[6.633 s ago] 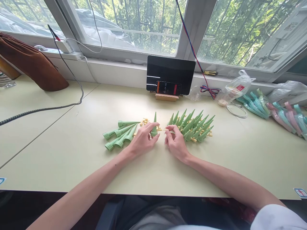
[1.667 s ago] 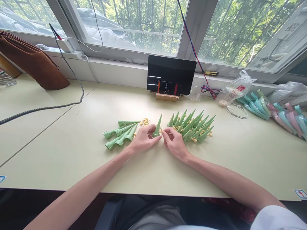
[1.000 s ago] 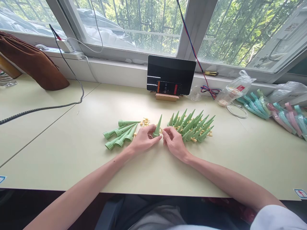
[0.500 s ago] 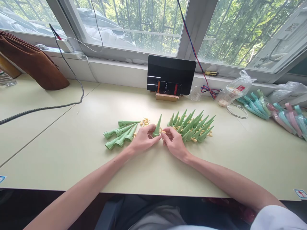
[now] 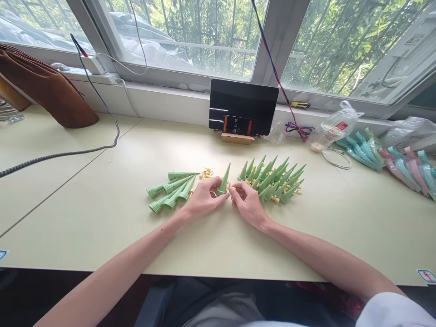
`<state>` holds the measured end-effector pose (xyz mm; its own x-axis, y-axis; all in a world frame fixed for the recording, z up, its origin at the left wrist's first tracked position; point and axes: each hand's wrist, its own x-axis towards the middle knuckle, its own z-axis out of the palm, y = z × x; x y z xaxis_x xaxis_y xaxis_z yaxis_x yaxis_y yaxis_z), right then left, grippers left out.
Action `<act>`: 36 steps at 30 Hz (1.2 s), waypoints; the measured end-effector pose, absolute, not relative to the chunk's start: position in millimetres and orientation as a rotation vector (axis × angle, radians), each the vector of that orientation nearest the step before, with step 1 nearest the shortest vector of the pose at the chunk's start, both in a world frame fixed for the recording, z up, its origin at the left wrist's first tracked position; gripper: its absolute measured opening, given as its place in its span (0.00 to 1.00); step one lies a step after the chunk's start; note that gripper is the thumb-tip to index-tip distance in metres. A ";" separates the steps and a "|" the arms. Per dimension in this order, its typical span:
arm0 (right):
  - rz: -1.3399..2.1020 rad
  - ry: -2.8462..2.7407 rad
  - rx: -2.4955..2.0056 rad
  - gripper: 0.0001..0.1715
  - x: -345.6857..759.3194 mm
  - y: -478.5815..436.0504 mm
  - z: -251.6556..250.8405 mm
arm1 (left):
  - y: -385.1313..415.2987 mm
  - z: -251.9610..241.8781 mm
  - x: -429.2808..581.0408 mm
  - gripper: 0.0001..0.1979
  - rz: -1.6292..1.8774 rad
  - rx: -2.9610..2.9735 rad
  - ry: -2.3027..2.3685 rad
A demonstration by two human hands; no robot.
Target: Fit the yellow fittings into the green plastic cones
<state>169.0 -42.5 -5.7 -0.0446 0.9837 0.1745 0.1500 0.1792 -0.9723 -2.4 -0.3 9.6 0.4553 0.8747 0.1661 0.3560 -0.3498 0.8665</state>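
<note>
My left hand [image 5: 206,196] is closed round the base of a green plastic spike [image 5: 224,180], which stands point up. My right hand [image 5: 248,201] pinches a small yellow valve piece [image 5: 232,188] against the spike's right side, with the fingertips of both hands close together. Whether the yellow piece is seated in the spike I cannot tell. Left of my left hand lie several loose green spikes [image 5: 173,193] on their sides, beside a little heap of yellow pieces [image 5: 205,173]. Close to my right hand, many green spikes with yellow pieces [image 5: 275,179] stand in a dense group.
A black tablet [image 5: 243,102] with a phone [image 5: 240,125] before it leans at the window side. Bagged coloured items [image 5: 402,165] and a plastic bag [image 5: 335,127] lie at the right. A dark cable [image 5: 61,155] crosses the pale table [image 5: 218,245] at the left.
Almost nothing differs. The spike and the fingertips of my right hand have shifted very slightly; both hands keep their hold.
</note>
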 end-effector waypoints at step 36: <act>0.958 -1.520 -1.258 0.22 168.1 -41.6 -4.8 | 0.6 7.5 -3.3 0.15 0.798 1.937 1.013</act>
